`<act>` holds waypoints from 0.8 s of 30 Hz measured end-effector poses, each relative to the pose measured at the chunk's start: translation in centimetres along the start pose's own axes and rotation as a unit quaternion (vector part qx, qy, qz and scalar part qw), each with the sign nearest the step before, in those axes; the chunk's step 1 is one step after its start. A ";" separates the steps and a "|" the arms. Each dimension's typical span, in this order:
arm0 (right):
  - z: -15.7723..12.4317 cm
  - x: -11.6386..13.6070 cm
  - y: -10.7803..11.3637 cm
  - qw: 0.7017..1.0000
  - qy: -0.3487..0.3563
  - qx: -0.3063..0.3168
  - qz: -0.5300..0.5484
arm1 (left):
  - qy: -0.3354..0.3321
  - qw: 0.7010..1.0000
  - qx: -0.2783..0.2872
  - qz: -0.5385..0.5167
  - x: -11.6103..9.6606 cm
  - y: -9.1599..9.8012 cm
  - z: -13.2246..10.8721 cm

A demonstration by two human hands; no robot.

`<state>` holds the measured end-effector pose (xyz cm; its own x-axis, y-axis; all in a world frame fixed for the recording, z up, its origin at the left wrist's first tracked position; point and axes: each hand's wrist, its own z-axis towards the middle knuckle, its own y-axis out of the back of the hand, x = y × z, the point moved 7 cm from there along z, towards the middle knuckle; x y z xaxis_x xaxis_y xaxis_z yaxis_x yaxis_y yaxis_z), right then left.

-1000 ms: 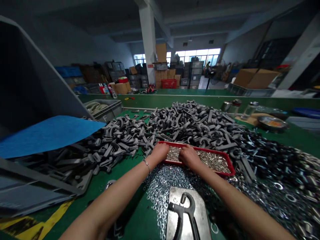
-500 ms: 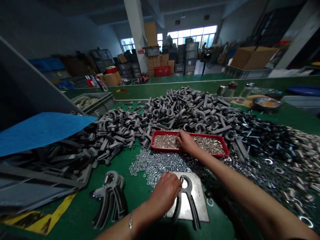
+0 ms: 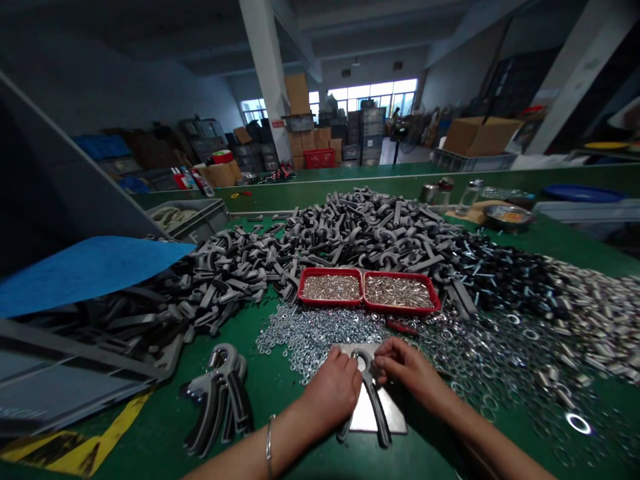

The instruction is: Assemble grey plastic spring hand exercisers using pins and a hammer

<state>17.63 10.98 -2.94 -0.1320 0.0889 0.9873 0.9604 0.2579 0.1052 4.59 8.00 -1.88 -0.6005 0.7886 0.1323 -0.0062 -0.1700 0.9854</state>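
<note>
A grey and black hand grip strengthener lies on a flat metal plate, its curved head pointing away from me and its two handles towards me. My left hand is closed over its left side and holds it against the plate. At the right of the head is my right hand, thumb and fingertips pinched together; whatever is between them is too small to make out. Just beyond are two red trays, the left tray with tiny metal parts and the right tray with small pins.
Assembled hand grips stand at left. Loose washers spread before the trays, with larger rings and metal cylinders at right. A heap of grey handles fills the back. A grey crate borders the left.
My right hand has left the red trays and come back beside the head of the hand grip. My left hand stays on the hand grip. The view has shifted slightly.
</note>
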 end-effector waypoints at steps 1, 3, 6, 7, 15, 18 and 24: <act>-0.6 -0.1 -0.3 1.000 -0.001 0.005 -0.002 | -0.008 1.000 0.003 0.007 -0.2 0.1 0.1; -1.4 -0.2 -0.8 1.000 0.005 0.011 -0.021 | -0.019 1.000 0.006 0.011 -0.4 0.0 -0.1; -2.0 -0.3 -1.4 0.996 0.033 0.003 -0.084 | 0.001 1.000 -0.004 -0.024 -0.3 -0.5 -1.4; -2.1 -0.3 -1.5 0.993 0.049 -0.005 -0.112 | 0.016 0.999 -0.015 -0.045 -0.1 -0.8 -2.0; -1.3 -0.9 -3.9 0.932 0.213 -0.006 -0.293 | 0.189 0.926 -0.077 -0.317 2.8 -0.9 -4.0; -1.1 -1.1 -4.5 0.906 0.247 -0.001 -0.343 | 0.225 0.901 -0.075 -0.365 5.3 0.1 -3.2; -1.6 -1.2 -5.0 0.868 0.276 0.030 -0.413 | 0.221 0.925 -0.067 -0.301 11.7 3.1 -1.0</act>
<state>13.42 8.01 -4.49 -0.6151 -0.6198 0.4873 0.5780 0.0658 0.8134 -3.27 16.04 2.62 -0.7244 0.4506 -0.5218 -0.5270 0.1261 0.8405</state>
